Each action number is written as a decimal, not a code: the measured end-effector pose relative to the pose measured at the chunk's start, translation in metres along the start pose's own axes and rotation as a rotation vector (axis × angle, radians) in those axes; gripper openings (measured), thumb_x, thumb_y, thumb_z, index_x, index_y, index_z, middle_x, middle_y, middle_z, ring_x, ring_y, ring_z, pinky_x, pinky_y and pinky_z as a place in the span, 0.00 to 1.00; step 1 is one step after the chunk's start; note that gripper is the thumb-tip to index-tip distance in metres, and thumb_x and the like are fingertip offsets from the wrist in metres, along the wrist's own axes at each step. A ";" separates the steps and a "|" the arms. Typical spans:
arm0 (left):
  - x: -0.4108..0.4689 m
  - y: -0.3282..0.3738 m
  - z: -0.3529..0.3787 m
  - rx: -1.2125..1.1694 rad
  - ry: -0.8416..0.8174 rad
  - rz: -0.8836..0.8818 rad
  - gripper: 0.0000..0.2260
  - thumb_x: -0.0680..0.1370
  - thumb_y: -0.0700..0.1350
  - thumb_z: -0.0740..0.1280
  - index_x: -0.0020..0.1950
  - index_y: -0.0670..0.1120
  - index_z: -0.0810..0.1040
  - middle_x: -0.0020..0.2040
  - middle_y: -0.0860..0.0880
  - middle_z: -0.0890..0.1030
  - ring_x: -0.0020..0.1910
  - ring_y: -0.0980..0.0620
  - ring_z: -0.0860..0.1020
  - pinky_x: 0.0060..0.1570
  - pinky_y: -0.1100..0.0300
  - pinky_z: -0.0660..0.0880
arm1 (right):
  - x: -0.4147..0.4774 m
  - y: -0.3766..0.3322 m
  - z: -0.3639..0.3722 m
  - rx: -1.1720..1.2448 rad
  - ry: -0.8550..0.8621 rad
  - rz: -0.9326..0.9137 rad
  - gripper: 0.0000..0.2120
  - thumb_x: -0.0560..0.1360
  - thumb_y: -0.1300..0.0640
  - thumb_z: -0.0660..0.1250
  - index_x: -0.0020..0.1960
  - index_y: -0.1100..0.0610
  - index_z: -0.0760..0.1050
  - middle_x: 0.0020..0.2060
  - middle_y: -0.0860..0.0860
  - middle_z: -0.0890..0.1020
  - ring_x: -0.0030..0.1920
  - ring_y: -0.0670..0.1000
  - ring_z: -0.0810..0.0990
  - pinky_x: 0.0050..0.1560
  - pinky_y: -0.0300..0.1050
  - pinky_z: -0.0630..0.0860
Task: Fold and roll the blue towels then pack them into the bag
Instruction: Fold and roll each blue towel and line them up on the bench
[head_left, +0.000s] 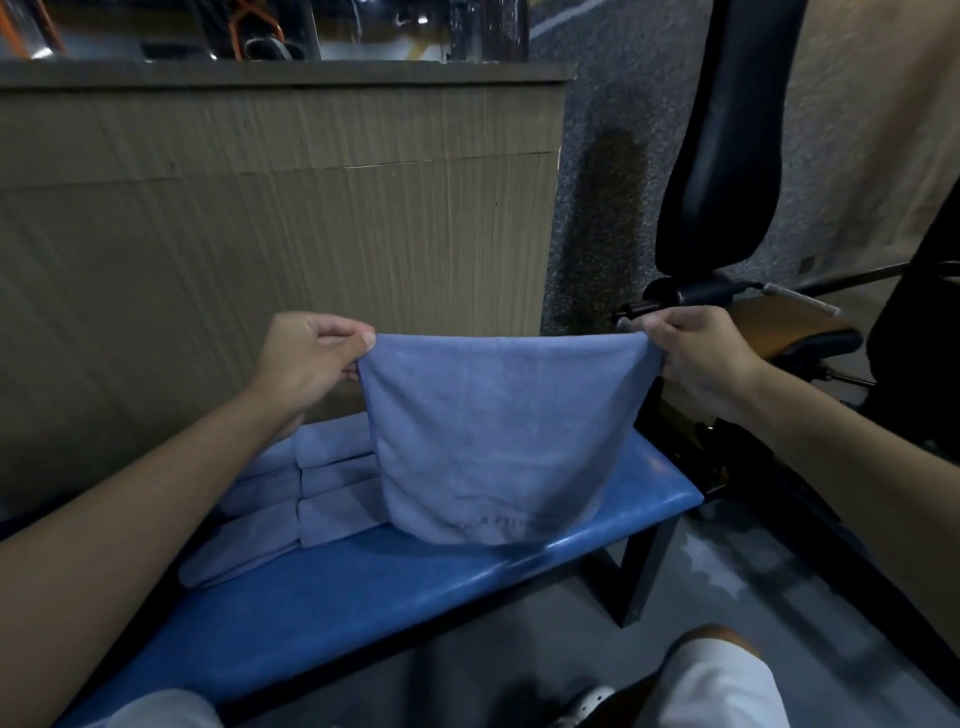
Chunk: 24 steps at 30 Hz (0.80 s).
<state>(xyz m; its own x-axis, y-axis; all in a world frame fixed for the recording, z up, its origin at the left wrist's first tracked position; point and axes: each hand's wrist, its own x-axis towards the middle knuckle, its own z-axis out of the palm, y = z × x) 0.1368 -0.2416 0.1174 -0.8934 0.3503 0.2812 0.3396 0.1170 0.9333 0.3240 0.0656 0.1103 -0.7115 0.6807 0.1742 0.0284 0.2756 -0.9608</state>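
A blue towel hangs folded in front of me, stretched flat between both hands above the bench. My left hand pinches its upper left corner and my right hand pinches the upper right corner. Faint dark lettering shows near the towel's bottom edge, which just reaches the blue padded bench. On the bench to the left lie several folded blue towels in a row, partly hidden behind the hanging towel. No bag is in view.
A tall wood-grain counter stands right behind the bench. A black padded gym machine with an orange seat is at the right. My knees in white shorts are at the bottom, over grey floor.
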 end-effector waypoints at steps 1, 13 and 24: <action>0.000 0.001 0.000 -0.016 0.001 -0.006 0.03 0.77 0.35 0.68 0.49 0.38 0.82 0.35 0.47 0.83 0.30 0.58 0.79 0.35 0.67 0.79 | -0.001 -0.001 0.000 0.077 -0.033 0.038 0.11 0.81 0.62 0.61 0.58 0.66 0.77 0.53 0.65 0.80 0.54 0.58 0.80 0.56 0.53 0.77; -0.003 0.009 -0.003 -0.012 0.021 0.017 0.10 0.76 0.30 0.67 0.55 0.39 0.78 0.40 0.44 0.81 0.28 0.61 0.79 0.32 0.70 0.77 | -0.009 -0.014 -0.002 -0.104 -0.033 -0.148 0.09 0.74 0.72 0.67 0.52 0.62 0.78 0.44 0.62 0.82 0.41 0.53 0.79 0.42 0.44 0.77; 0.000 0.005 -0.007 0.106 -0.010 0.032 0.06 0.79 0.34 0.65 0.48 0.40 0.81 0.37 0.44 0.80 0.29 0.58 0.76 0.30 0.69 0.76 | -0.004 -0.010 -0.005 -0.168 0.065 -0.206 0.04 0.77 0.62 0.69 0.50 0.62 0.77 0.33 0.56 0.76 0.34 0.50 0.75 0.32 0.40 0.75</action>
<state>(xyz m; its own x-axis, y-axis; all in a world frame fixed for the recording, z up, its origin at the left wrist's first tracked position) 0.1362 -0.2474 0.1236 -0.8789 0.3648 0.3074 0.3975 0.2034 0.8948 0.3305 0.0637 0.1205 -0.6679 0.6394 0.3808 0.0080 0.5178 -0.8555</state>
